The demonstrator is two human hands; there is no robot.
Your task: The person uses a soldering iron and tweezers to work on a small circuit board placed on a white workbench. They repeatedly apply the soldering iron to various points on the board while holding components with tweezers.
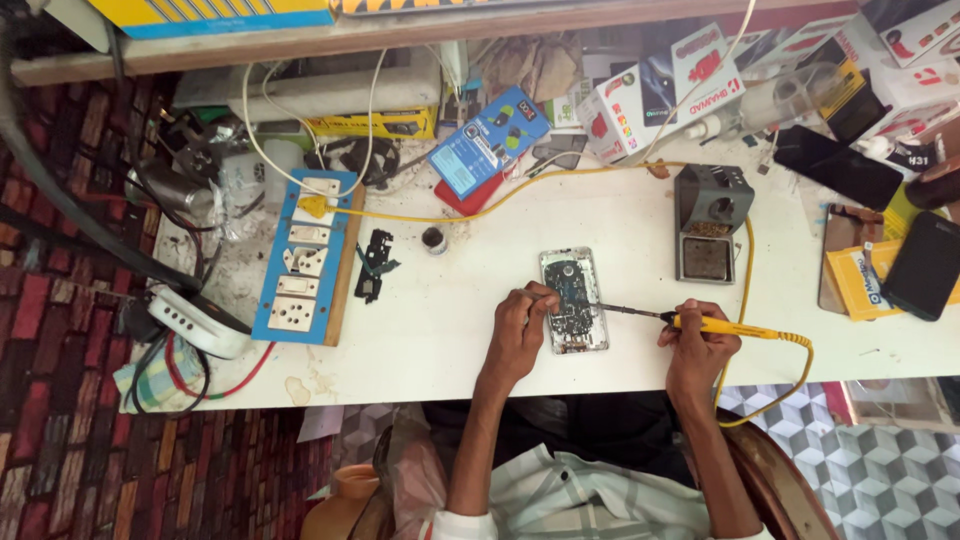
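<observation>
Opened white-framed phone with bare circuit board (574, 300) flat on the white counter (440, 330), between both hands. Left hand (520, 325) against the phone's left edge, fingertips pressed onto the board, grip narrow. Right hand (695, 340) closed around a yellow-handled soldering iron (700, 322), tip reaching the phone's right side. Grey iron stand (710, 222) beyond.

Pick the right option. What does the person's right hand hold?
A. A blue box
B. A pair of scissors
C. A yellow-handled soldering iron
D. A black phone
C: the right hand grips a soldering iron with a yellow handle, its tip reaching to the opened phone that the left hand steadies on the table.
</observation>
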